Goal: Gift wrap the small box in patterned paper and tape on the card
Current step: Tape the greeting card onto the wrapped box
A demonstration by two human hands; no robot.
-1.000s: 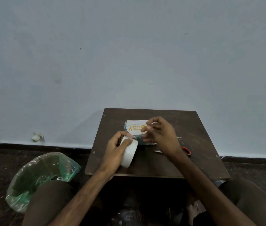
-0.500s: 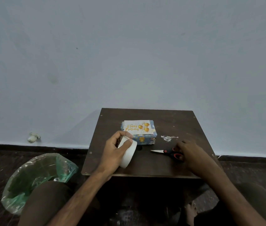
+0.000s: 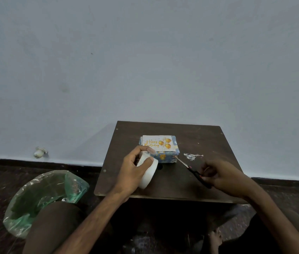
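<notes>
A small box wrapped in blue patterned paper (image 3: 167, 156) stands on the dark wooden table (image 3: 205, 140). A white "Happy Birthday" card with gold balloons (image 3: 158, 143) lies on top of it. My left hand (image 3: 133, 171) grips a white tape roll (image 3: 149, 172) just in front of the box's left end, thumb across the roll's face. My right hand (image 3: 222, 177) holds a pair of scissors (image 3: 190, 168) by the handles, lifted off the table, the blades pointing up-left toward the box's front right corner.
A crumpled scrap of clear tape (image 3: 192, 156) lies on the table right of the box. A bin lined with a green plastic bag (image 3: 42, 197) stands on the floor at my left knee. A pale wall rises just behind the table.
My right hand left the card, reached to the scissors on the table and has now lifted them, blades swung toward the box. The left hand keeps holding the tape roll.
</notes>
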